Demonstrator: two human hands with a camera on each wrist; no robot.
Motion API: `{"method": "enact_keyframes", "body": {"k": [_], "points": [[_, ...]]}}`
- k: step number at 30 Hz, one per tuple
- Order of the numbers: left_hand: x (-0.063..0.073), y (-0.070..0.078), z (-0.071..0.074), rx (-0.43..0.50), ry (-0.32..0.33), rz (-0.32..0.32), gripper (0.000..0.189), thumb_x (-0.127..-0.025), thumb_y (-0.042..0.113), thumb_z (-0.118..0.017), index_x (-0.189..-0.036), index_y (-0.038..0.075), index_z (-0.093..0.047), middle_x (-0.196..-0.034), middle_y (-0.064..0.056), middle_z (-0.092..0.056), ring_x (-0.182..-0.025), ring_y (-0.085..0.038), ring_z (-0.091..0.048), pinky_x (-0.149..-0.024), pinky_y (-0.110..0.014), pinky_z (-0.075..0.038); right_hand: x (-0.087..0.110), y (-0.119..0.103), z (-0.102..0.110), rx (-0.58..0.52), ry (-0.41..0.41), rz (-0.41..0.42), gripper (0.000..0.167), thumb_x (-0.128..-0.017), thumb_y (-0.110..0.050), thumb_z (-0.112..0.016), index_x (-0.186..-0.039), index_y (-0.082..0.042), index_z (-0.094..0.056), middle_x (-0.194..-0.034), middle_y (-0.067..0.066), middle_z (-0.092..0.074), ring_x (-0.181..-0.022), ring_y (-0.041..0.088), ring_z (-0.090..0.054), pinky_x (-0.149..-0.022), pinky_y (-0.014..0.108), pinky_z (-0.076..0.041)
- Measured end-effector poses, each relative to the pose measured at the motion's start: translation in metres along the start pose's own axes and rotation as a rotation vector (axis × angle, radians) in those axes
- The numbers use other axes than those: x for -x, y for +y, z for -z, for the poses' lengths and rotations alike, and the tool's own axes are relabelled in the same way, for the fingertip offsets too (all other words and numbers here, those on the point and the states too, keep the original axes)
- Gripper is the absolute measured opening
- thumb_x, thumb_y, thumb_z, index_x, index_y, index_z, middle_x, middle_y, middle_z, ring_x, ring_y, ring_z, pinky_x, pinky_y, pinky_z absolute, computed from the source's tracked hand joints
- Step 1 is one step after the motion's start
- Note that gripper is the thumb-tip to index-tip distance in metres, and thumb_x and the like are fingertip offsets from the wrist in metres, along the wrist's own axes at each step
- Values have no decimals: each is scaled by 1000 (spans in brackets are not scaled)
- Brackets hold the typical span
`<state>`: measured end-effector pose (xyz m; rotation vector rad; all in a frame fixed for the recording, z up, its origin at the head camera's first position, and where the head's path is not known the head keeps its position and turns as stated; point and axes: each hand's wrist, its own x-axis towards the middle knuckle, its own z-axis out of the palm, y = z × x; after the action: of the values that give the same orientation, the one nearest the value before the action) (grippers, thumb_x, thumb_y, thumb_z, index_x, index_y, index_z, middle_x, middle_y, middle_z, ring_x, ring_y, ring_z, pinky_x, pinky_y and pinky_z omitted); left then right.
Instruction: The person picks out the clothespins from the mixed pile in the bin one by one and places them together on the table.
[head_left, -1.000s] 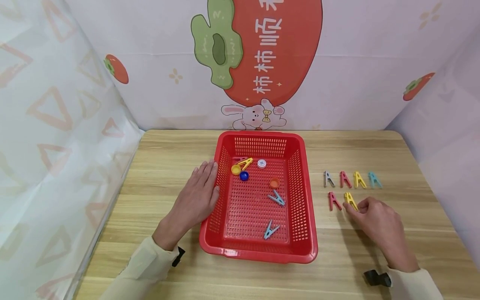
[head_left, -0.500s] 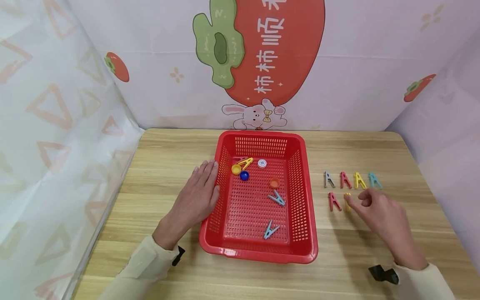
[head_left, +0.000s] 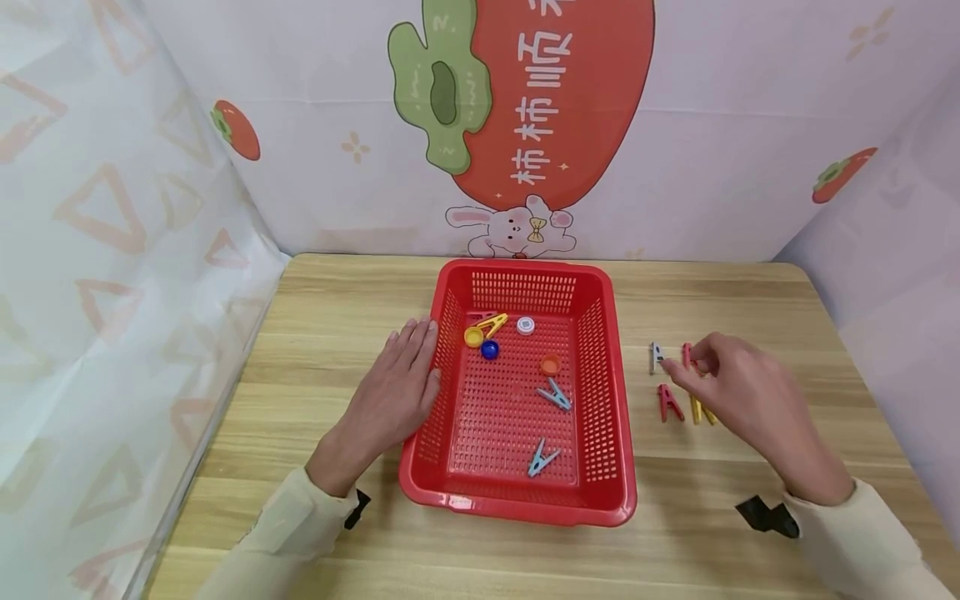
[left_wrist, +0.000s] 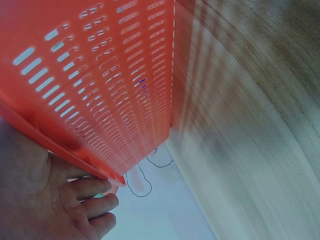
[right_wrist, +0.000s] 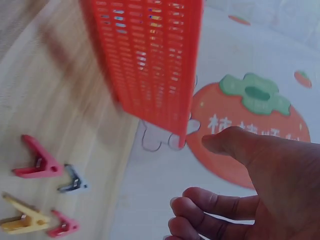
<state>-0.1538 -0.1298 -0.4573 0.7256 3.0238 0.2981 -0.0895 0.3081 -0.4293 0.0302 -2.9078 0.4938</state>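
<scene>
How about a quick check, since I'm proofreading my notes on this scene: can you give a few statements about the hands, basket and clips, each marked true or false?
1. The left hand touches the red basket. True.
2. Every clip is outside the basket. False: two light blue clips lie inside, among others.
3. A blue cap lies in the basket. True.
4. The right hand grips the basket. False: it is over the table, near the grey clip.
</scene>
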Motion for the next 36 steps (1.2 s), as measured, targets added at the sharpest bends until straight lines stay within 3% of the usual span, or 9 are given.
{"method": "enact_keyframes", "body": {"k": [4,10,24,31,36], "points": [[0,0,0,0,-3,4,75,-111,30,-54,-173,3,-23,-181,-17,-26,-170,-37,-19,-138,-53,-18,-13,-18,8,18,-59,32,44,-94,-46,-82,-92,-4,-71,-78,6,-65,-67,18,-55,-53,29,-42],[0,1,0,3,-11,13,76,-110,30,-55,-173,3,-22,-181,-16,-24,-170,-36,-17,-138,-53,-18,-28,-48,14,76,-98,111,44,-92,-43,-85,-103,-1,-76,-92,14,-76,-76,25,-68,-63,45,-62],[0,1,0,5,-17,17,77,-110,30,-56,-173,3,-21,-182,-16,-24,-170,-36,-17,-138,-53,-18,-47,-94,15,184,-122,356,42,-85,-36,-93,-104,-4,-74,-89,10,-74,-75,22,-66,-62,40,-66],[0,1,-1,2,-14,18,77,-110,30,-55,-173,4,-21,-181,-16,-24,-170,-36,-17,-138,-53,-18,-53,-116,12,243,-179,515,53,-82,-42,-95,-114,-4,-75,-102,13,-78,-88,26,-73,-75,43,-69],[0,0,-1,-1,-12,12,76,-110,31,-55,-173,3,-21,-182,-16,-24,-170,-35,-17,-138,-53,-18,-57,-130,7,247,-191,623,51,-84,-45,-93,-114,-6,-77,-105,12,-78,-89,25,-72,-76,39,-69]]}}
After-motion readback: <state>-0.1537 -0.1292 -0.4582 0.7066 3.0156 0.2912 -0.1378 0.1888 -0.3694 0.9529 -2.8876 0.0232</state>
